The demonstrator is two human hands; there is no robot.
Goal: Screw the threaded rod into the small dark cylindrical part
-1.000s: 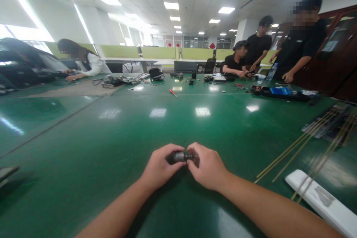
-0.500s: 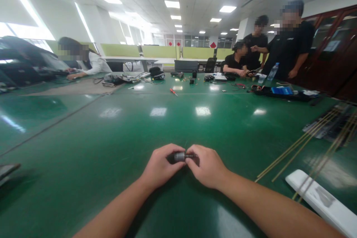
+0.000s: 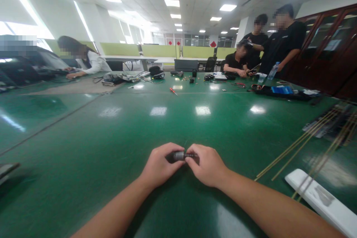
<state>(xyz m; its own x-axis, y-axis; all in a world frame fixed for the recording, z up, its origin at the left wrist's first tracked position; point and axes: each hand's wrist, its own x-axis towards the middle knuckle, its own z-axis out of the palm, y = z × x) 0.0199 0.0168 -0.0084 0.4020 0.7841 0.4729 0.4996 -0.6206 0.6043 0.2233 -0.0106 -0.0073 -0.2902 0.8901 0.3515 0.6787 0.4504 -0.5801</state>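
Metal cylinder (image 3: 179,156) is the matter of the work, and it lies between two hands at the near middle of a large green table (image 3: 125,130). On the table, at the near right, there is a long white case (image 3: 320,200), and some thin yellow sticks (image 3: 295,143) lie beside it, a few of them crossing over it.

Of the hands, the left hand (image 3: 158,165) has its grip around the cylinder, with thumb and fingers bent on it. The right hand (image 3: 206,165) has its grip pinched on a thin dark shaft (image 3: 190,155), which comes out at the cylinder's right end. Whether the cylinder touches the table, I cannot tell. An orange screwdriver (image 3: 173,91) lies far, well apart from the hands.

In my judgement, the shaft could bend or jam if the two hands push out of line. If the left grip becomes loose, the round cylinder could turn or roll away, and small pieces, if any, could drop.
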